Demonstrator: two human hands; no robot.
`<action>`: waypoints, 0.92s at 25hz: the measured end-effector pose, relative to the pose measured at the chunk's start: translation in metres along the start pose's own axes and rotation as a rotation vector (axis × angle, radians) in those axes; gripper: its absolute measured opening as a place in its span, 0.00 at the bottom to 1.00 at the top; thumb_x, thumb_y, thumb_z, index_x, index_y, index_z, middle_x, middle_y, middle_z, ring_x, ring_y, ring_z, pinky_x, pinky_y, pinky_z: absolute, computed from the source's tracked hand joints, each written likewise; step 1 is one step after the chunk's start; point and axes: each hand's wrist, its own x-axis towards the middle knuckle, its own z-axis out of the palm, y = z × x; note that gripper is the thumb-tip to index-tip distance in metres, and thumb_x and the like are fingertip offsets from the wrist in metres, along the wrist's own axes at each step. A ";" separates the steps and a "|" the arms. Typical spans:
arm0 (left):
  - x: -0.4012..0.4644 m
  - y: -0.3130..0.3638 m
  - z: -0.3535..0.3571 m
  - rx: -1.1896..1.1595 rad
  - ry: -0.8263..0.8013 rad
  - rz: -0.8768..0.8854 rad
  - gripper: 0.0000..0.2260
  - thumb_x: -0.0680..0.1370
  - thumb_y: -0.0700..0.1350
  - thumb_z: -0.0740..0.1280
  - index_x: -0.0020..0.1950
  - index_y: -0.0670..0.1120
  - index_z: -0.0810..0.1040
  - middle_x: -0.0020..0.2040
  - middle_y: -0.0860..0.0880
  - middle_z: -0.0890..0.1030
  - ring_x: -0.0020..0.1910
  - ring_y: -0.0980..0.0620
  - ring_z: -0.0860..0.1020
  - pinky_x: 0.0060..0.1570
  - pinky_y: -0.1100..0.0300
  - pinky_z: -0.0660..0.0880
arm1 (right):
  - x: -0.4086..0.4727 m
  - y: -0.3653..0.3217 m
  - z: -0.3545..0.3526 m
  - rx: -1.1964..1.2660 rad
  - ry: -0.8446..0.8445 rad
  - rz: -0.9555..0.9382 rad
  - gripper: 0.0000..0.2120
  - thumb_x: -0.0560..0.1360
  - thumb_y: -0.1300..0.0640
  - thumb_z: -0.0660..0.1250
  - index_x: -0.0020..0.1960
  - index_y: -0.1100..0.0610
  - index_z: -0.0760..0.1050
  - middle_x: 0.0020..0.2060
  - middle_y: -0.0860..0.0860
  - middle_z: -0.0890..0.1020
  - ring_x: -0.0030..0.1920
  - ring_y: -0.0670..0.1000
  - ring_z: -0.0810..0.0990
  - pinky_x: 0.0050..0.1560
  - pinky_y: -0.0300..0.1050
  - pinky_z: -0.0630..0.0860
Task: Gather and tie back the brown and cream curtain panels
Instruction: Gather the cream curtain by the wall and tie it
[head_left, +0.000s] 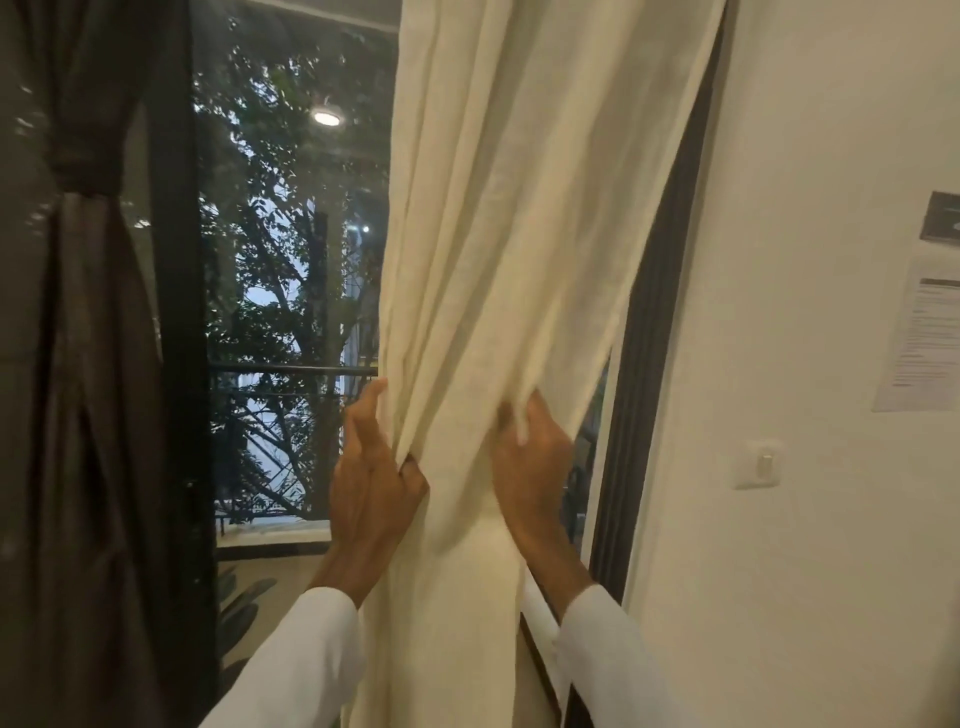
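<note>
The tied curtain panel (78, 312) hangs at far left, the window (291, 260) to its right. The loose curtain panel (509, 260) hangs right of the glass, between the left hand (371, 467) and the right hand (530, 462). The wall (805, 156), carrying a switch (759, 464), stands rightmost.

Notice sheet (922, 338) print too blurred, right edge cropped.
</note>
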 end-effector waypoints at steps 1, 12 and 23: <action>-0.002 0.002 0.001 0.022 0.007 0.059 0.37 0.66 0.29 0.67 0.69 0.52 0.57 0.64 0.40 0.71 0.36 0.40 0.76 0.31 0.56 0.69 | -0.004 0.013 -0.013 -0.024 0.049 0.031 0.05 0.79 0.59 0.66 0.51 0.59 0.79 0.40 0.51 0.84 0.37 0.48 0.81 0.40 0.47 0.81; -0.023 0.033 0.036 0.168 -0.166 0.223 0.19 0.65 0.28 0.67 0.49 0.46 0.81 0.62 0.38 0.72 0.50 0.36 0.78 0.34 0.50 0.80 | -0.019 0.038 -0.079 -0.261 0.061 -0.070 0.08 0.74 0.64 0.71 0.52 0.63 0.77 0.42 0.52 0.78 0.38 0.46 0.73 0.40 0.31 0.70; -0.019 0.029 0.043 0.366 -0.219 0.115 0.16 0.71 0.51 0.75 0.52 0.43 0.78 0.64 0.39 0.71 0.52 0.38 0.79 0.35 0.48 0.80 | -0.045 0.044 -0.068 -0.343 0.052 -0.073 0.19 0.72 0.70 0.66 0.62 0.62 0.75 0.47 0.53 0.78 0.36 0.50 0.78 0.32 0.42 0.79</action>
